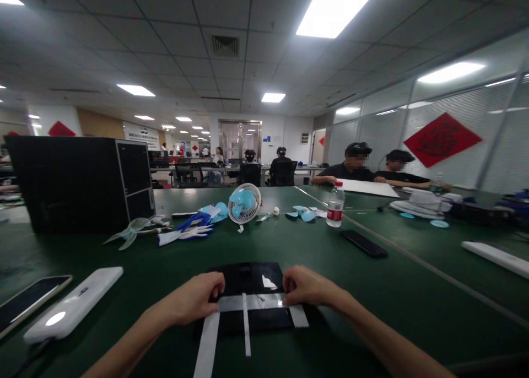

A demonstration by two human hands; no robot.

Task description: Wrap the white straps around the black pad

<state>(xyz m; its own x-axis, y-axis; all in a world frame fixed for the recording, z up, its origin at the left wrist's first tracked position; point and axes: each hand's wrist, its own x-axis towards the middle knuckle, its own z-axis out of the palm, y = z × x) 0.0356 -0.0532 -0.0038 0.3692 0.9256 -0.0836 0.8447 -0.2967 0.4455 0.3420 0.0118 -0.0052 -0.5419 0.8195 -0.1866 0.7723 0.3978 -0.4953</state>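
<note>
A flat black panel (242, 277) lies on the green table in front of me, with a torn white patch (269, 282) on its upper right. Across it runs a shiny silver-grey strip (260, 301). My left hand (200, 294) is closed at the strip's left end, fingertips curled over it. At the right end, my right hand (306, 286) pinches the strip between thumb and bent fingers. A ribbed white band (208, 342) hangs from beneath my left hand towards me. One narrow white strip (247, 328) crosses the middle, and a short white band (299, 316) shows below my right hand.
Left are a phone (31, 303) and white power bank (76, 303); behind stands a black computer case (74, 182). Further back lie gloves (188, 230), a small fan (244, 203), fan blades (303, 214), a bottle (335, 206) and black phone (363, 243). Two people sit at right.
</note>
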